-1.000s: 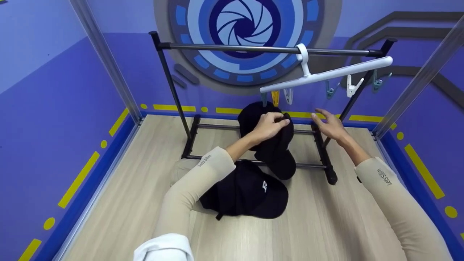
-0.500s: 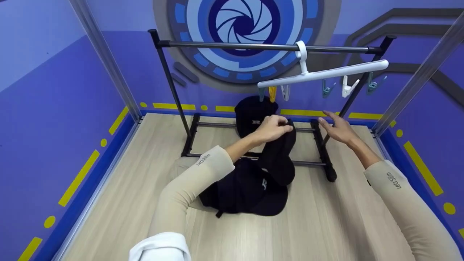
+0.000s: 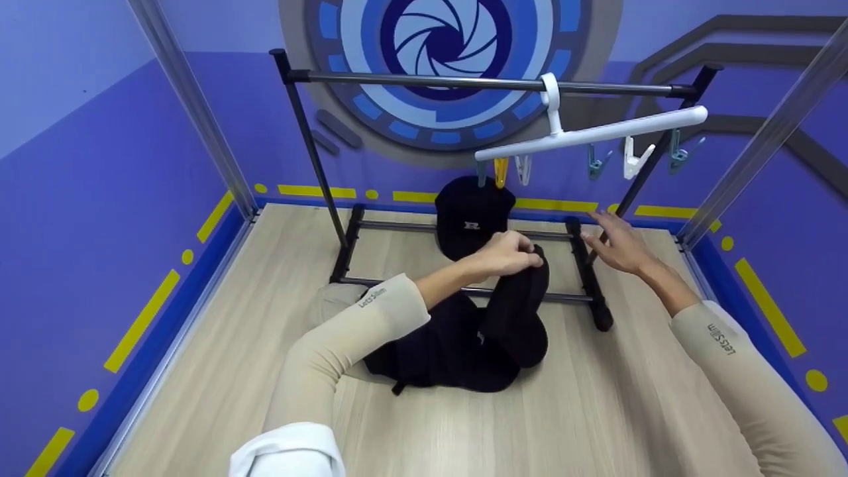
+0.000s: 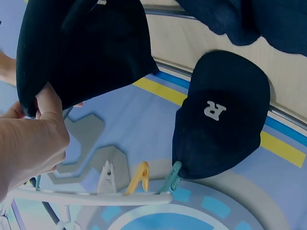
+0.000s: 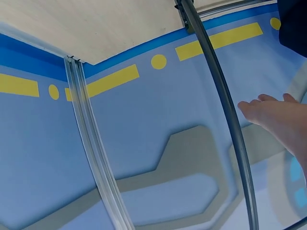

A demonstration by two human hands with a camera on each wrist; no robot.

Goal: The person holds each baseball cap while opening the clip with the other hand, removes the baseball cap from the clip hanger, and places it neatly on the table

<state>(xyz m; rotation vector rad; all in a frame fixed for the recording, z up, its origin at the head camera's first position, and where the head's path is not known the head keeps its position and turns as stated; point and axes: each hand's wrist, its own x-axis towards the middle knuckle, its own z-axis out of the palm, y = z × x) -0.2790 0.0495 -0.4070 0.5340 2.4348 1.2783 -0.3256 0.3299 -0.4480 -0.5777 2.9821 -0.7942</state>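
My left hand pinches the edge of a black baseball cap, which hangs below the fingers and overlaps another black cap on the floor in the head view. Behind it a black cap with a white R hangs from the left end of the white clip hanger. A teal clip grips that cap's edge in the left wrist view. My right hand holds nothing, fingers extended, beside the rack's right post. In the right wrist view the hand shows partly at the right.
The hanger hooks over the top bar of a dark metal rack. White, yellow and teal clips dangle from it, including a white clip. Something beige lies beside the floor caps. Blue panels enclose the wooden floor.
My left hand has drawn the gripped cap down and toward me, away from the hanging cap, whose R now shows. My right hand has shifted a little to the right and down.
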